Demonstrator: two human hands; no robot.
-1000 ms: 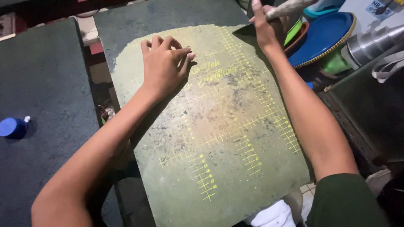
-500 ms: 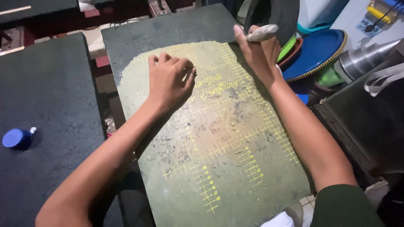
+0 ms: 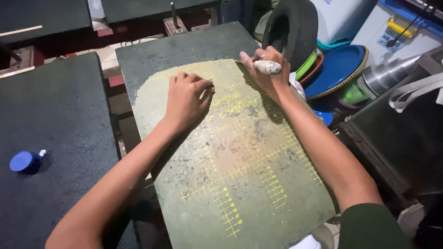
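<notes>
The head view is filled by a dark green board (image 3: 240, 184) marked with a yellow grid and rubbed pale across its middle, laid flat on a stand. The left hand (image 3: 188, 99) is pressed down on the upper part of the board, its fingers curled under in a loose fist with nothing seen inside it. The right hand (image 3: 267, 71) is clenched around a pale, stained handle (image 3: 267, 67) at the board's upper right edge; whether a blade or scraper is fixed to its far end cannot be told. The step in hand is judged to be the working of the board's surface, with the board steadied by the left hand. For the next stroke, the tool would need to be kept flat against the surface and the steadying fingers kept out of its path. A blue bottle cap (image 3: 26, 162) is seen on the neighbouring dark counter (image 3: 60, 120), a tyre (image 3: 295, 30) and a blue plate (image 3: 337, 69) beyond the right hand.
</notes>
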